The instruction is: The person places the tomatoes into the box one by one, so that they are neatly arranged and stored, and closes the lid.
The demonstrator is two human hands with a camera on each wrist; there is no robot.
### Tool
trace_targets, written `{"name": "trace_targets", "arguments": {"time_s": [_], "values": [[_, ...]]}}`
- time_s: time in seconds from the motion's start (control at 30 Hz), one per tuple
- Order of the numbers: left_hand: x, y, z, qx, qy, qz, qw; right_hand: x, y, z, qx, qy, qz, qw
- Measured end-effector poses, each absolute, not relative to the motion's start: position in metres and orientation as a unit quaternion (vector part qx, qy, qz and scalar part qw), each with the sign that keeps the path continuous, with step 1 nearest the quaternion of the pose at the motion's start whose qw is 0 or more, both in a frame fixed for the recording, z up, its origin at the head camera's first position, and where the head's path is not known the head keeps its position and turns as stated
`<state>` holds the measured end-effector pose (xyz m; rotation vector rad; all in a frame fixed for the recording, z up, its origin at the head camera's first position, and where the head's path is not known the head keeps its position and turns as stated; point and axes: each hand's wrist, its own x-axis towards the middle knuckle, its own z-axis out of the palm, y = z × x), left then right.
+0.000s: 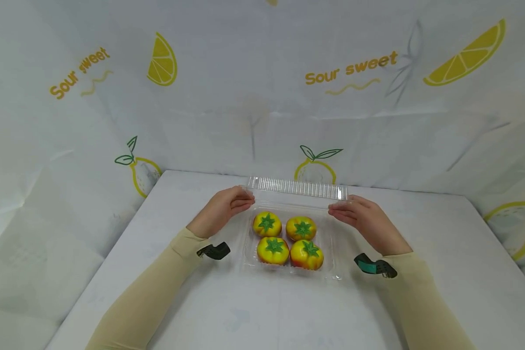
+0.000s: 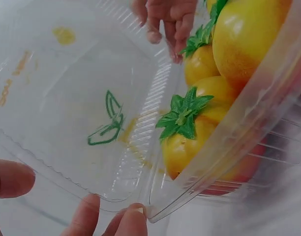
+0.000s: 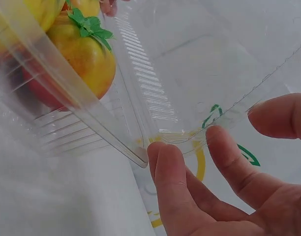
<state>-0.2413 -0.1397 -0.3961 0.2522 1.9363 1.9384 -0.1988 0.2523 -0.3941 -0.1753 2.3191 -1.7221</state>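
Note:
A clear plastic clamshell box (image 1: 327, 245) lies on the table with its hinged lid (image 1: 297, 187) raised at the far side. Inside sit several yellow persimmon-like fruits (image 1: 273, 251) with green leafy tops and reddish undersides. My left hand (image 1: 229, 206) is at the far left corner, its fingertips touching the plastic by the hinge, thumb spread apart from them. At the far right corner, my right hand (image 1: 358, 216) touches the hinge end and lid edge with extended fingers. In the right wrist view its thumb (image 3: 278, 115) stands apart from the fingers.
The box rests on a white-covered table (image 1: 262, 311). Behind and beside the table hangs a white sheet (image 1: 227, 116) printed with lemons and words. Each forearm wears a beige sleeve (image 1: 144, 291), with a dark wrist device (image 1: 214, 250) below it.

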Motion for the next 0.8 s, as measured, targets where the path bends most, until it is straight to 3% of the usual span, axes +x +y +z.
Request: {"name": "trace_targets", "arguments": {"time_s": [0.4, 0.8], "values": [[-0.238, -0.155, -0.392, 0.066, 0.775, 0.599, 0.19, -0.203, 0.248, -0.399, -0.039, 0.838, -0.528, 0.132], [-0.221, -0.158, -0.398, 0.042, 0.792, 0.569, 0.218, -0.2, 0.251, -0.403, -0.052, 0.847, -0.512, 0.133]]}}
